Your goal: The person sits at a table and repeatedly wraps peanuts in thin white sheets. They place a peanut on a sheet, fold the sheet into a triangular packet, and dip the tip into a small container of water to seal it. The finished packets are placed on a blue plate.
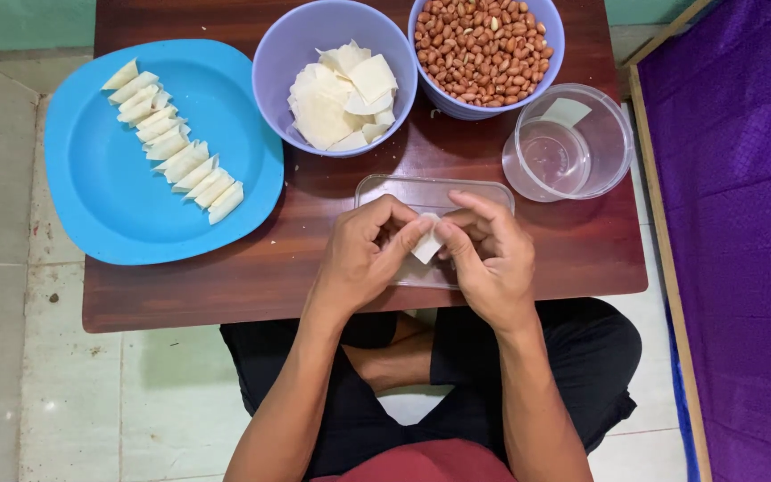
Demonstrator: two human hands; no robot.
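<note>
My left hand (366,250) and my right hand (485,252) meet over a clear rectangular lid (430,190) on the brown table (225,286). Both pinch a small white dough wrapper (427,244) between their fingertips. A lilac bowl (271,62) of white wrapper pieces (343,96) stands just beyond my hands. To its right is a second lilac bowl (553,40) full of peanuts (482,46). A blue plate (104,196) at the left carries a diagonal row of several folded wrappers (171,147).
A clear round plastic container (613,138) with a little water and one wrapper piece stands at the right of the table. A purple mat (742,223) with a wooden edge lies to the right. Tiled floor surrounds the low table; my crossed legs are beneath it.
</note>
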